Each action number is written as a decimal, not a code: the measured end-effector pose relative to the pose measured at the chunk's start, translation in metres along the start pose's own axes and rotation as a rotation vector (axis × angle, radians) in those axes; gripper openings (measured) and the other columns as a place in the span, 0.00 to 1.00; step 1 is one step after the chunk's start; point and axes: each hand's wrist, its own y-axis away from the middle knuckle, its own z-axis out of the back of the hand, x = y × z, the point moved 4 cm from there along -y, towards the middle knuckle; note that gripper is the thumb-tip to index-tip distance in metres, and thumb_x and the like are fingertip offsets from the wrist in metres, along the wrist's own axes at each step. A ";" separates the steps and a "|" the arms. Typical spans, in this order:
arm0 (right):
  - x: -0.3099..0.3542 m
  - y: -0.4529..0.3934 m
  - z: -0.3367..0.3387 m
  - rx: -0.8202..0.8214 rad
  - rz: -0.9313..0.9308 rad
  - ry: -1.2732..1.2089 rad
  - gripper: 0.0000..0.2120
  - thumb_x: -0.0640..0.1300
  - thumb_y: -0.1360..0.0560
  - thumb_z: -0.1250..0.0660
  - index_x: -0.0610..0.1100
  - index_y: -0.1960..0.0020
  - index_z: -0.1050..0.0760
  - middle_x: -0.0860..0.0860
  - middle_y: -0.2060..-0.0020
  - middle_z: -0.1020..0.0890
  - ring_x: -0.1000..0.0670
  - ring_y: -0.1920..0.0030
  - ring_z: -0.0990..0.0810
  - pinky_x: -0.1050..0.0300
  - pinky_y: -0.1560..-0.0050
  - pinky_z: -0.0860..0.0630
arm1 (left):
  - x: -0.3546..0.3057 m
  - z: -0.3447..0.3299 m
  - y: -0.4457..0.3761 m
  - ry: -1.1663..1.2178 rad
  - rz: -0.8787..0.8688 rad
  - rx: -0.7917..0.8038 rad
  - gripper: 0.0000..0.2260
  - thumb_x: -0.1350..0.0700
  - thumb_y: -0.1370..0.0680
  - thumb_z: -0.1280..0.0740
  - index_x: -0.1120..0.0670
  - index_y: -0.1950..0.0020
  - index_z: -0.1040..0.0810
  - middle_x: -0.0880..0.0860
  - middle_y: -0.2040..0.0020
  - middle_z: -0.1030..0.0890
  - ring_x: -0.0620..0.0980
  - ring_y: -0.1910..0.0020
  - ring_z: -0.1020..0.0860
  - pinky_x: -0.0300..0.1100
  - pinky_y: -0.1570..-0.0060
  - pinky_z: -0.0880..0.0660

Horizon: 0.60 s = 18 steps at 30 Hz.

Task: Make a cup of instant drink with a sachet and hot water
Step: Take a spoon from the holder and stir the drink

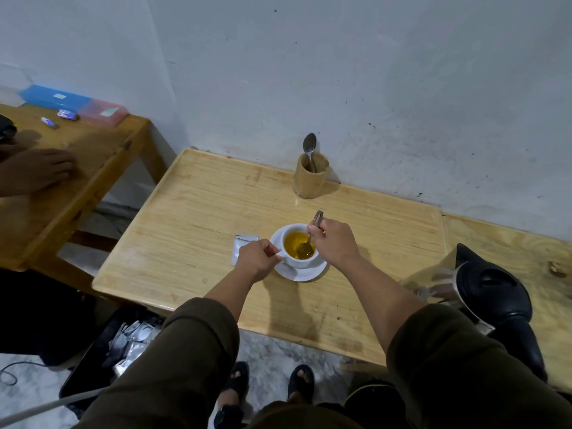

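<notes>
A white cup point(299, 262) full of yellow drink stands on a white saucer point(305, 274) in the middle of the wooden table point(198, 218). My left hand point(257, 258) pinches the cup's handle on its left side. My right hand point(335, 239) grips a spoon point(307, 247) whose bowl sits in the drink, its handle sticking up past my fingers. A torn silver sachet point(240, 246) lies flat on the table just left of the cup, partly hidden by my left hand.
A wooden holder point(310, 181) with another spoon stands by the wall. A black-lidded kettle point(486, 292) sits at the right. A black bin point(123, 342) of used sachets is below left. Another person's hand point(43, 171) rests on a second table point(71, 168) at left.
</notes>
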 end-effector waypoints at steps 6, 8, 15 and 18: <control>0.003 0.004 0.003 -0.090 0.014 0.063 0.14 0.46 0.20 0.42 0.40 0.47 0.20 0.41 0.49 0.17 0.40 0.47 0.20 0.51 0.51 0.26 | -0.001 0.000 0.002 -0.011 0.004 -0.005 0.15 0.51 0.24 0.32 0.58 0.42 0.22 0.57 0.43 0.18 0.54 0.43 0.22 0.38 0.54 0.31; 0.003 0.004 0.001 -0.080 0.011 0.033 0.14 0.46 0.20 0.42 0.44 0.47 0.19 0.44 0.50 0.15 0.42 0.48 0.19 0.53 0.50 0.25 | -0.001 0.000 0.001 -0.011 0.009 -0.003 0.14 0.51 0.24 0.32 0.58 0.42 0.22 0.57 0.43 0.18 0.54 0.43 0.22 0.38 0.54 0.30; 0.003 0.010 -0.006 0.006 -0.025 -0.104 0.14 0.49 0.22 0.38 0.43 0.50 0.16 0.47 0.51 0.14 0.47 0.49 0.18 0.60 0.51 0.28 | 0.001 0.000 -0.001 -0.020 0.009 0.000 0.14 0.51 0.24 0.32 0.57 0.42 0.22 0.56 0.42 0.19 0.53 0.43 0.22 0.37 0.54 0.31; 0.005 0.013 -0.007 0.037 -0.029 -0.132 0.13 0.48 0.22 0.37 0.40 0.52 0.18 0.45 0.56 0.15 0.47 0.55 0.19 0.59 0.56 0.30 | 0.000 0.000 -0.002 -0.043 -0.001 0.004 0.14 0.51 0.23 0.33 0.57 0.42 0.23 0.55 0.42 0.19 0.53 0.42 0.22 0.37 0.55 0.31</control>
